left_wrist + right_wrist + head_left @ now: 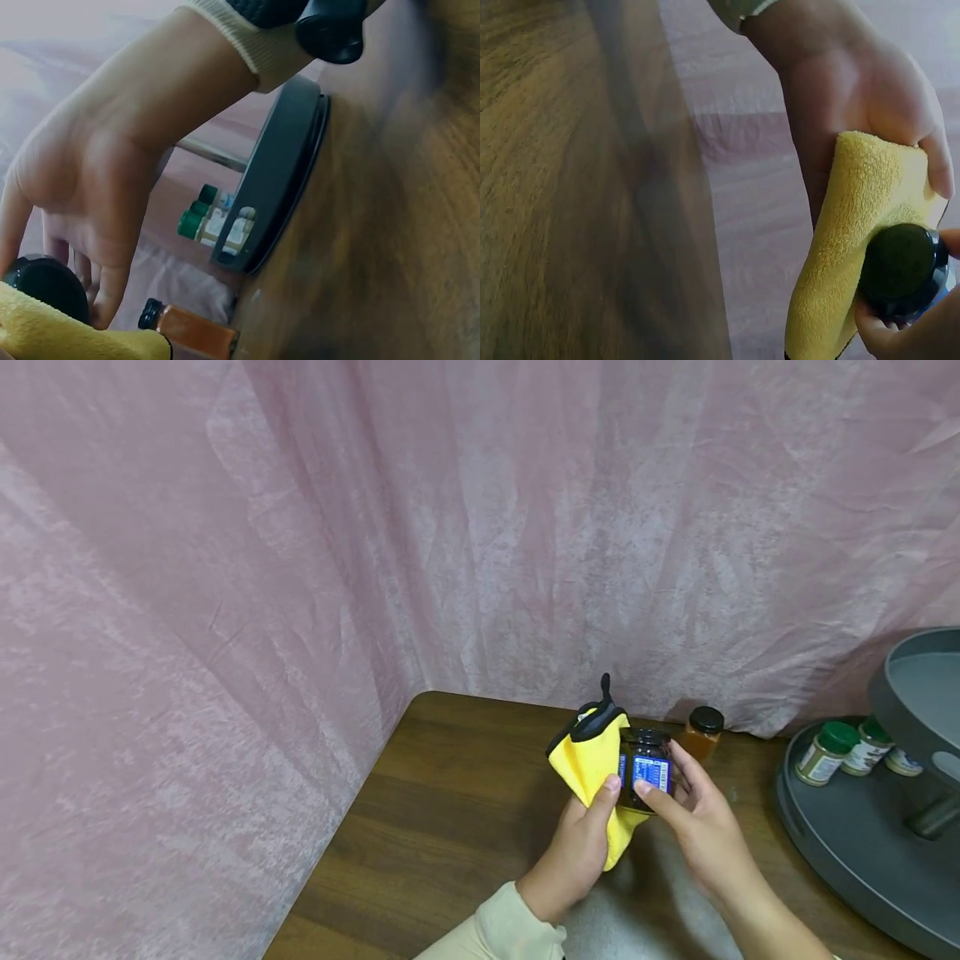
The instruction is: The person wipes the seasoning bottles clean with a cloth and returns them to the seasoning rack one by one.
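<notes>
A dark glass jar (647,742) with a black lid and a blue label is held above the table. My right hand (703,822) grips it, thumb on the label and fingers round the far side. Against the jar's left side lies a yellow cloth (588,762) with black edging and a hanging loop. My left hand (573,852) holds the cloth to the jar, its thumb at the cloth's edge. In the right wrist view the cloth (862,202) lies along the left palm and touches the jar (901,266). The cloth hides part of the jar.
A smaller jar (701,739) with orange-brown contents and a black lid stands at the table's back. To the right, a grey two-tier round stand (840,852) carries several green-capped spice jars (825,753) on its lower tier. Pink curtains (510,543) border the wooden table (450,793).
</notes>
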### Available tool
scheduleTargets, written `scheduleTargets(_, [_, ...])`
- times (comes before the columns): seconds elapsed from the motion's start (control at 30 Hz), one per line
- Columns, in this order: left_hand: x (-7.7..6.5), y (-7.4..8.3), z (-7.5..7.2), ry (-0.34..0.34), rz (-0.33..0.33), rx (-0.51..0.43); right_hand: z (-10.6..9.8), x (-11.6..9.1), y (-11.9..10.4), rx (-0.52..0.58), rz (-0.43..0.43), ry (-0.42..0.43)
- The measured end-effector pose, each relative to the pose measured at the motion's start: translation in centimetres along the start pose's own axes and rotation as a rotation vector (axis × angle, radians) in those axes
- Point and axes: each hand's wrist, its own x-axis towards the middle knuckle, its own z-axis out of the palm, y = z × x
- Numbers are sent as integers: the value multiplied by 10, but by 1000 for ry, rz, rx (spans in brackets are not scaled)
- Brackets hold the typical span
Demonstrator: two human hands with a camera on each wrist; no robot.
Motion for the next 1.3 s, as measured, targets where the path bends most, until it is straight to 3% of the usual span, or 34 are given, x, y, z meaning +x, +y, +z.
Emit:
scheduleTargets(0.17, [5,5,-7,64,-4,-17,9,-8,1,-80,-74,-60])
scheduleTargets(0.3, [6,8,-11,78,-7,-54,13,-12,2,-139,-100,-100])
scheduleTargets(0.63, [7,11,-15,110,3,-57,13,-15,-1,-109,-173,-192])
scheduleTargets(0.9, [6,9,-11,75,5,-58,11,-11,-1,-106,-146,-117])
scheduleTargets(1.3, [1,7,-1,17,1,-41,-1,1,-1,-58,-73,64])
